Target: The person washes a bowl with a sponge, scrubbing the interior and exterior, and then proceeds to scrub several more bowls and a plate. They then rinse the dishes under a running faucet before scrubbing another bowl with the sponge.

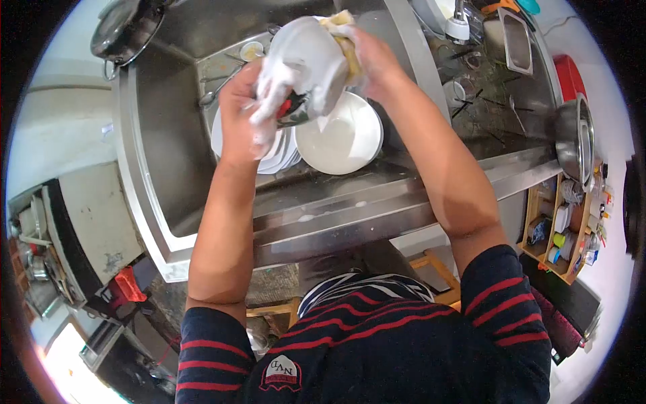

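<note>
My left hand, streaked with white suds, grips a soapy white bowl that is tilted above the sink. Part of a red and dark green pattern shows on the bowl's side. My right hand is closed around a yellow sponge pressed to the bowl's right side. Under the hands, a larger white bowl sits in the basin beside a stack of white plates, partly hidden by my left arm. A small cup and a spoon lie farther back.
The steel sink's front rim runs between my body and the basin. A dark pot stands at the left back corner. In the right basin are a glass, cutlery and dark straws. A metal bowl rests at the far right edge.
</note>
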Motion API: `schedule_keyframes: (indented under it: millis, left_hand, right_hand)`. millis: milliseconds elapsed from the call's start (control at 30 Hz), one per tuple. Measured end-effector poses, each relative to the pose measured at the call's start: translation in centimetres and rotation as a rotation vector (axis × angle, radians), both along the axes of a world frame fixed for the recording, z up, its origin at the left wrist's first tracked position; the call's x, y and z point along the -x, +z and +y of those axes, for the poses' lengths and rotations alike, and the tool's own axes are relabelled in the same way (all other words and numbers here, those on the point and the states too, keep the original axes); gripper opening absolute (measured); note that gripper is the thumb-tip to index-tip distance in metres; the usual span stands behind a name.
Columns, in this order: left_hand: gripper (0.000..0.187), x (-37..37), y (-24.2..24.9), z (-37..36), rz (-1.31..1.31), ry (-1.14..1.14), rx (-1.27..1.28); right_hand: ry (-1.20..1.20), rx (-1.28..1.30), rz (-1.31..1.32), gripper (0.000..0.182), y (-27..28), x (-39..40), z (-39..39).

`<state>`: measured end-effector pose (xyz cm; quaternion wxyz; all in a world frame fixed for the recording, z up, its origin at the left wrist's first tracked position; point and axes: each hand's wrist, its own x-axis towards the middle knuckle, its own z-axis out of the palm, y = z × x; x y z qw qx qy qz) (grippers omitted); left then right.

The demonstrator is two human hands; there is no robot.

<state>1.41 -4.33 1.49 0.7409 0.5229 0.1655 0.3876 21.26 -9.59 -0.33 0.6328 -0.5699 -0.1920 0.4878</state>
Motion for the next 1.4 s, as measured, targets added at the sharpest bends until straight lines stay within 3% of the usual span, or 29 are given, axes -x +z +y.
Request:
schedule_keyframes:
  millis: [67, 133, 267, 333, 400, 467, 500, 600, 667, 733, 767, 833, 933, 967, 1033, 1100, 1133, 1200, 1233, 1267, 1333, 1400]
  left_hand:
    - [0.026, 0.0, 0.6, 0.0, -0.034, 0.114, -0.003]
    - [0.024, 0.4, 0.3, 0.9, -0.081, 0.159, -0.086]
    - [0.031, 1.0, -0.2, 2.0, -0.214, 0.046, 0.141]
    - [0.032, 0.9, -0.4, 1.8, -0.174, -0.078, 0.244]
    - [0.029, 0.6, -0.3, 1.2, -0.058, -0.203, 0.192]
    - [0.028, -1.4, 0.2, -0.2, 0.040, 0.117, 0.443]
    - [0.024, -1.2, -0.1, 0.0, 0.048, 0.089, 0.404]
    - [0.019, -0.9, -1.4, -0.1, 0.185, 0.033, 0.180]
    - [0.018, -0.9, -1.3, 0.0, 0.165, 0.044, 0.225]
    - [0.020, -0.8, -0.8, 0.2, 0.124, 0.037, 0.196]
    - [0.020, -0.7, -1.0, 0.3, 0.125, 0.039, 0.197]
    - [0.021, -0.9, -1.3, 0.5, 0.181, 0.068, 0.084]
    - [0.020, -0.4, -0.1, 0.1, 0.035, -0.003, 0.054]
    - [0.020, -0.1, -1.0, 0.6, 0.097, 0.013, 0.058]
    - [0.021, -0.6, -0.2, 0.3, 0.152, 0.031, 0.049]
    - [0.021, -0.6, 0.4, 0.0, 0.210, 0.053, 0.038]
    - [0.021, -0.5, 0.6, 0.0, 0.232, 0.033, 0.011]
    - [0.021, -0.4, 0.8, 0.1, 0.254, 0.021, -0.013]
    - [0.021, -0.4, 0.8, 0.1, 0.269, -0.001, -0.028]
    - [0.020, -0.4, 0.7, 0.1, 0.284, -0.028, -0.041]
    - [0.020, -0.3, 0.2, 0.0, 0.260, -0.036, -0.044]
    - [0.021, 0.0, 0.2, -0.3, 0.087, -0.130, 0.036]
  right_hand:
    - [0.046, 0.036, 0.477, 0.034, 0.5, 1.7, 0.2]
    - [-0.008, 0.003, 0.539, 0.035, 0.6, 2.9, 0.7]
    - [-0.070, -0.157, 0.735, 0.043, 0.2, 2.9, 1.0]
    - [-0.216, -0.262, 0.551, 0.045, 0.1, 1.1, 1.1]
    - [-0.239, -0.200, 0.392, 0.049, 1.2, -0.7, 0.4]
    - [-0.187, -0.312, 0.217, 0.033, 1.9, -1.7, 0.3]
    - [-0.165, -0.330, -0.058, 0.033, 1.6, -1.5, 0.1]
    - [-0.085, -0.325, -0.091, 0.032, 1.6, -1.0, -0.1]
    - [-0.108, -0.365, -0.139, 0.032, 0.5, -1.0, 0.5]
    - [-0.104, -0.208, -0.615, 0.033, 2.8, 0.3, -0.6]
    - [-0.102, -0.209, -0.614, 0.033, 2.8, 0.9, -0.8]
    - [-0.113, -0.538, -1.208, 0.039, 3.1, 2.4, -0.8]
    - [-0.105, -0.690, -1.375, 0.046, 4.6, 4.9, -1.6]
    - [-0.106, -0.746, -1.346, 0.050, 3.6, 3.5, -1.2]
    - [-0.095, -0.525, -1.109, 0.036, 2.5, 1.5, -1.0]
    - [-0.151, -0.057, -0.518, 0.032, 0.7, 0.4, 0.1]
    - [-0.154, -0.059, -0.519, 0.032, 0.6, 0.4, 0.1]
    - [-0.172, -0.206, -0.631, 0.033, 1.2, 1.1, -0.3]
    - [-0.132, -0.246, -0.912, 0.034, 2.7, 1.7, -0.8]
    - [-0.129, -0.243, -0.910, 0.034, 3.4, 2.7, -1.3]
    - [-0.076, -0.640, -1.389, 0.051, 4.1, 4.2, -1.8]
    - [-0.077, -0.626, -1.390, 0.051, 3.4, 3.5, -1.5]
